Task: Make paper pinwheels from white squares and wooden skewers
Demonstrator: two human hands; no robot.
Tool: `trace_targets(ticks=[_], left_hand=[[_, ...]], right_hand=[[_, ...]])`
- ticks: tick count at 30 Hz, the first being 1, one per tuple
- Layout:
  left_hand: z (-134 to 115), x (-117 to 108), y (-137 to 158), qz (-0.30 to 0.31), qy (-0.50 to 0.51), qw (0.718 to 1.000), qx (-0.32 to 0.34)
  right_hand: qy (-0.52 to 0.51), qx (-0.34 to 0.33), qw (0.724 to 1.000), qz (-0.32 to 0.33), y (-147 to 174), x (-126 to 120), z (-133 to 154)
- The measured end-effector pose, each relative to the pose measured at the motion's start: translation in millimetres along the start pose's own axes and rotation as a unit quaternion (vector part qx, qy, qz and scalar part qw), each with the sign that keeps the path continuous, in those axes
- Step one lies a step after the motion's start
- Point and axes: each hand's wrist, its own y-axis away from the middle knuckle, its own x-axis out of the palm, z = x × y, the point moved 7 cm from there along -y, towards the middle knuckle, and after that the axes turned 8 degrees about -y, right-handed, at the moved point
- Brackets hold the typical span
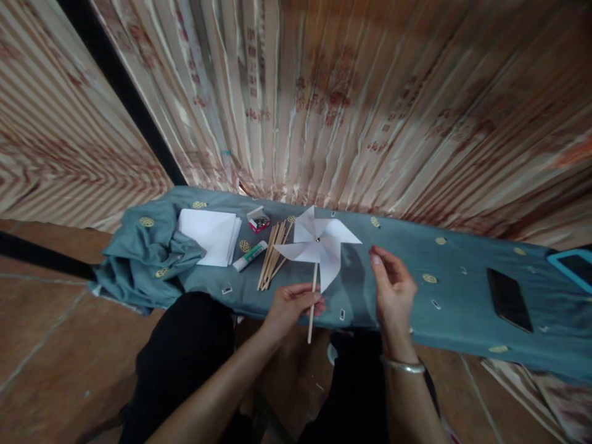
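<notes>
A white paper pinwheel (329, 237) on a thin wooden stick stands upright above the cloth, facing me. A small pin head (317, 239) shows at its centre. My left hand (296, 302) is closed round the stick, thumb in front, just below the paper blades. To the right of the blades, apart from them, I hold up my right hand (394, 280). Its fingers are loosely bent, the thumb close to the index finger, and I see nothing in it. A bracelet (403, 365) circles that wrist.
On the teal cloth (462, 296) lie a stack of white paper (208, 234), a glue stick (250, 256), several wooden sticks (272, 256) and an opened small box of pins (258, 219). A dark phone (509, 299) and a blue-edged device (573, 268) lie rightward. A curtain (324, 111) hangs behind.
</notes>
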Motion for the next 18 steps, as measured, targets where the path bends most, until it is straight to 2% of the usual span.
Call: trace_targets(ticks=[2,4,7,9,11,13,18], left_hand=[[-12.7,4.8,-13.9,-0.01,-0.01,1.0,0.018],[-24.9,7.9,-27.3,-0.016,-0.033,0.998,0.048],[-37.2,10.1,-41.9,-0.012,-0.065,0.994,0.085],[-40.0,8.7,-46.9,-0.011,-0.071,0.993,0.093],[-40.0,6.1,-48.7,-0.012,-0.08,0.992,0.095],[-39.0,3.5,-48.5,-0.01,-0.094,0.991,0.097],[-42.1,-2.7,-45.0,-0.002,-0.141,0.982,0.122]], right_hand=[[-0.03,0.038,0.999,0.003,6.5,2.7,-13.2],[-0.057,0.103,0.992,0.04,13.9,11.5,-30.4],[-0.088,0.187,0.965,0.16,29.5,34.6,-48.4],[-0.102,0.211,0.941,0.244,41.4,50.5,-51.6],[-0.113,0.221,0.923,0.294,51.2,61.7,-51.9],[-0.119,0.225,0.916,0.31,57.1,67.8,-52.9],[-0.099,0.221,0.918,0.313,63.6,71.5,-57.4]])
